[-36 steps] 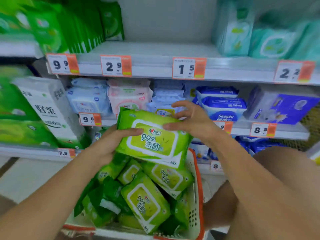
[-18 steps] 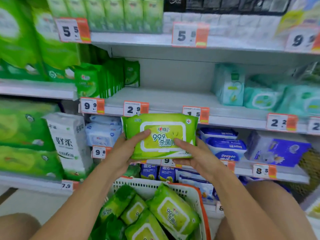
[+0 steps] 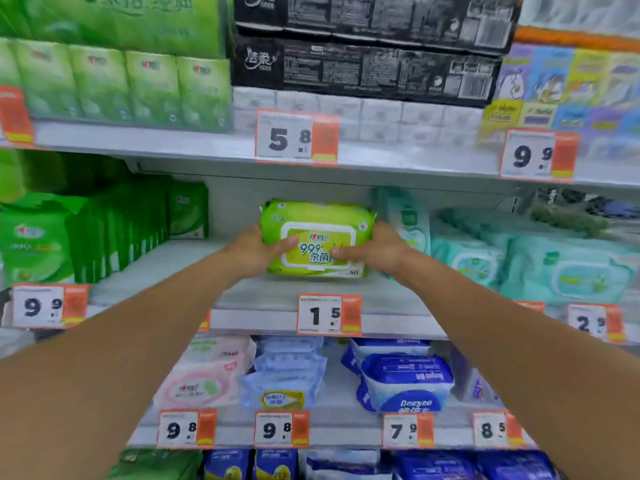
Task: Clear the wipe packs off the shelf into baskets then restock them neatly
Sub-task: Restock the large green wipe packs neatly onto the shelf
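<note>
A lime-green wipe pack (image 3: 317,220) stands upright, label facing me, on the grey middle shelf (image 3: 263,292) above the 1.5 price tag (image 3: 329,315). My left hand (image 3: 258,251) grips its left end, thumb across the front. Its right end is held by my right hand (image 3: 375,249), thumb on the label. The pack's bottom edge sits at the shelf surface, about mid-depth. The basket is out of view.
Dark green packs (image 3: 114,230) stand in a row at the shelf's left. Teal wipe packs (image 3: 554,268) lie at the right, one teal pack (image 3: 408,220) upright just behind my right hand. Tissue packs fill the shelf above; pink, blue and white packs fill the one below.
Both hands lifted the lime-green pack out of the basket, up past the shelf edge and forward onto the middle shelf. The view tilted upward, and the basket dropped out of sight.
</note>
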